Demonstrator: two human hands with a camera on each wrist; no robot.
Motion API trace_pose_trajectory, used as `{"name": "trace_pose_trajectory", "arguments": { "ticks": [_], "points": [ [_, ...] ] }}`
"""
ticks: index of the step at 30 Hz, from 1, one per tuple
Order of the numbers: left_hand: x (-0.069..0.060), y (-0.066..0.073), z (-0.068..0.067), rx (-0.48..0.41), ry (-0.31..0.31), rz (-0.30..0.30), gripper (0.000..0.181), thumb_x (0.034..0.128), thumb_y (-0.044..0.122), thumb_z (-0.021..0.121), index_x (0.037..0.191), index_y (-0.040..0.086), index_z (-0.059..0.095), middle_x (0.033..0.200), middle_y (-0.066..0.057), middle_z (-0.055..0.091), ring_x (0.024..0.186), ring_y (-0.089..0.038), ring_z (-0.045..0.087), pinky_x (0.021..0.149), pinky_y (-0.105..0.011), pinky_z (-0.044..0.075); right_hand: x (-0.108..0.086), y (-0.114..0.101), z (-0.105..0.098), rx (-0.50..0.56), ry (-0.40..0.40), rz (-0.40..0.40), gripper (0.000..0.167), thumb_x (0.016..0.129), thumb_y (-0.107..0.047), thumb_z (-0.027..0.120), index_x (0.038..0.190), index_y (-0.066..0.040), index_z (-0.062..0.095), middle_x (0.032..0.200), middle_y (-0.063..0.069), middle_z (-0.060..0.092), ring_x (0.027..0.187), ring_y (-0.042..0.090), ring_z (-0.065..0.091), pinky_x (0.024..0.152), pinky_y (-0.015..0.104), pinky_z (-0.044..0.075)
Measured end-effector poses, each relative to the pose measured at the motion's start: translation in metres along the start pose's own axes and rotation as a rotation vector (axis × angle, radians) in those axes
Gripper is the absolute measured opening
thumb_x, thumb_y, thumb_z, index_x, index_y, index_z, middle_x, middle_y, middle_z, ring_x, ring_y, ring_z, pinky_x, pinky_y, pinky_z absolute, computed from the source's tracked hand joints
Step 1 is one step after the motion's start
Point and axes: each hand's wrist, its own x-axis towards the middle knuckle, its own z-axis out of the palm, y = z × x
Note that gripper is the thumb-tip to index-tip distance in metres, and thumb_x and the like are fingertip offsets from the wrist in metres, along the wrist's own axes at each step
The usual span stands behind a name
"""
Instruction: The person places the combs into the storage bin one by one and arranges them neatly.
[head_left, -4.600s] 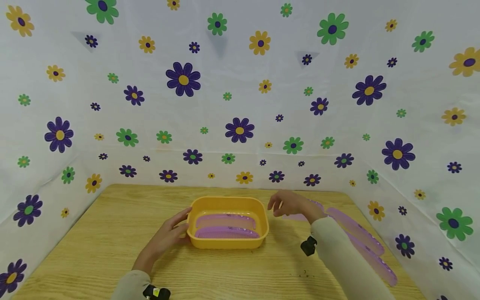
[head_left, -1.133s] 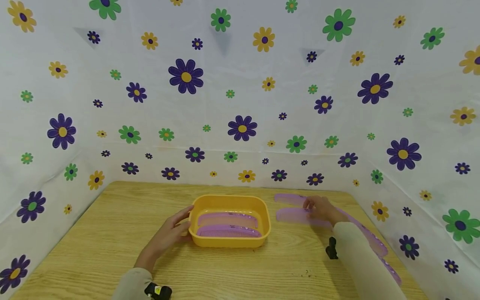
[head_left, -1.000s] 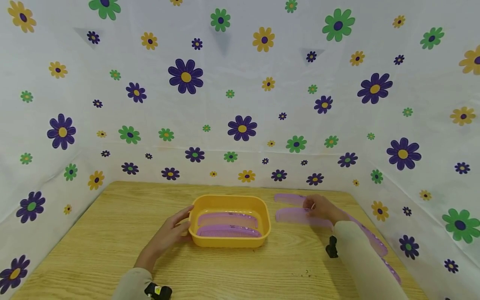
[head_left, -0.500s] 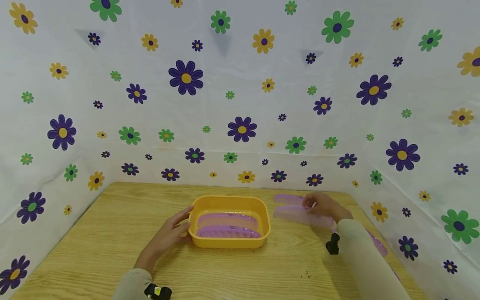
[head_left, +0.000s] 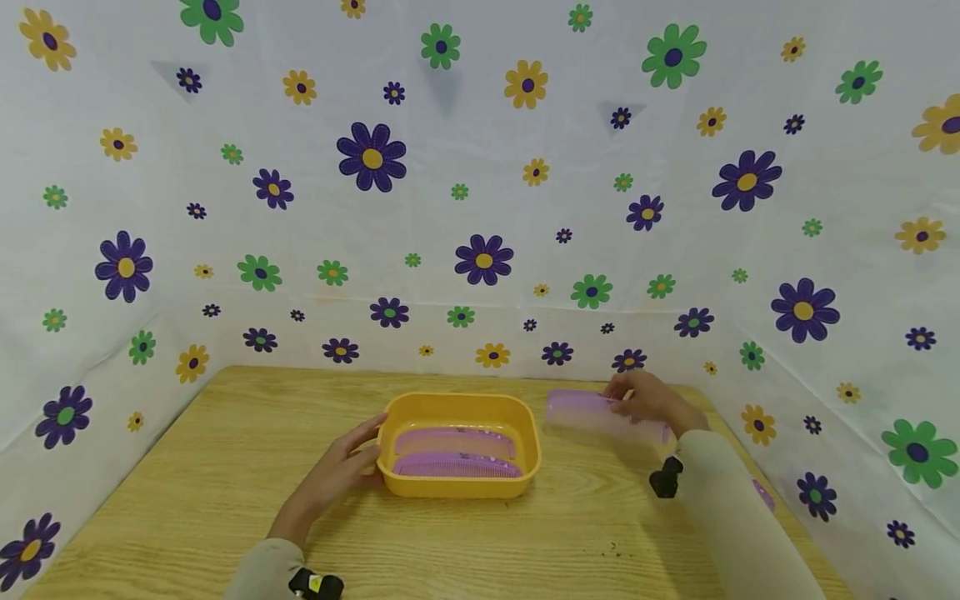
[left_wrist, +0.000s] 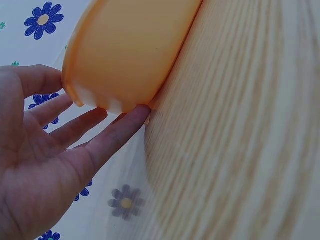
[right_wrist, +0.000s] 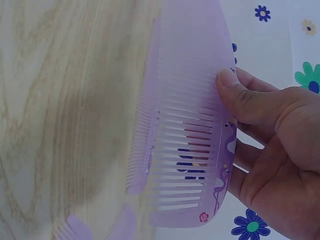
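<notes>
My right hand (head_left: 648, 398) pinches a purple comb (right_wrist: 192, 30) by its spine, thumb on one side, fingers on the other. The comb is raised off the table, teeth downward. Another comb (right_wrist: 141, 120) shows just beyond it in the right wrist view. My left hand (head_left: 341, 467) touches the left end of a yellow basin (head_left: 457, 487). In the left wrist view, its extended fingers (left_wrist: 122, 129) rest against the basin's end wall. Inside the basin lie two purple combs, a rear comb (head_left: 450, 436) and a front comb (head_left: 457, 465).
More purple combs lie on the right of the table, mostly hidden under the right forearm; a comb end (head_left: 763, 494) shows beside the sleeve. Dark specks (head_left: 615, 550) dot the wooden table (head_left: 487, 550). A flower-print sheet (head_left: 420, 217) encloses the back and sides.
From beside the basin, my right hand has moved right to a comb, gripped it and raised it from the table. My left hand stays at the basin.
</notes>
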Motion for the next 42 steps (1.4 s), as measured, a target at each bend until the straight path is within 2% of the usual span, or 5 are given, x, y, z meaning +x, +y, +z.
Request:
{"name": "trace_pose_trajectory", "arguments": {
  "ticks": [14,18,24,32,42],
  "points": [
    [-0.001,0.002,0.002,0.017,0.018,-0.019,0.057,0.1102,0.015,0.045,0.164,0.010,0.026,0.169,-0.028,0.021,0.146,-0.051,0.043,0.099,-0.047,0.060,0.007,-0.020,-0.012,0.007,0.007,-0.015,0.021,0.097,-0.002,0.066,0.115,0.008,0.066,0.106,0.019,0.067,0.087,0.022,0.062,0.074,0.035,0.064],
    [-0.001,0.000,0.002,0.035,0.036,-0.037,0.056,0.1102,0.017,0.045,0.164,0.014,0.028,0.170,-0.024,0.023,0.147,-0.049,0.043,0.100,-0.045,0.060,0.009,-0.030,-0.012,0.008,0.003,-0.011,0.021,0.098,-0.003,0.065,0.117,0.007,0.066,0.107,0.020,0.067,0.086,0.021,0.063,0.076,0.037,0.065],
    [0.000,0.000,0.002,0.029,0.028,-0.021,0.057,0.1101,0.016,0.045,0.164,0.012,0.027,0.168,-0.027,0.024,0.145,-0.050,0.044,0.099,-0.045,0.060,0.013,-0.047,-0.013,-0.018,-0.011,-0.040,0.021,0.099,-0.004,0.064,0.117,0.008,0.065,0.106,0.020,0.068,0.083,0.019,0.062,0.075,0.034,0.064],
    [-0.001,0.000,0.003,0.034,0.035,-0.031,0.057,0.1098,0.017,0.046,0.164,0.014,0.028,0.169,-0.025,0.025,0.146,-0.049,0.044,0.099,-0.044,0.060,0.021,-0.070,-0.005,-0.040,-0.023,-0.020,0.019,0.099,-0.005,0.066,0.116,0.003,0.067,0.108,0.018,0.068,0.085,0.020,0.062,0.077,0.031,0.064],
    [-0.002,0.002,0.004,0.042,0.040,-0.027,0.057,0.1100,0.017,0.045,0.164,0.012,0.028,0.169,-0.025,0.024,0.147,-0.050,0.042,0.101,-0.045,0.059,0.035,-0.083,0.009,-0.034,-0.046,-0.038,0.017,0.098,-0.004,0.067,0.113,0.001,0.069,0.105,0.017,0.069,0.085,0.020,0.063,0.076,0.031,0.065]
  ]
}}
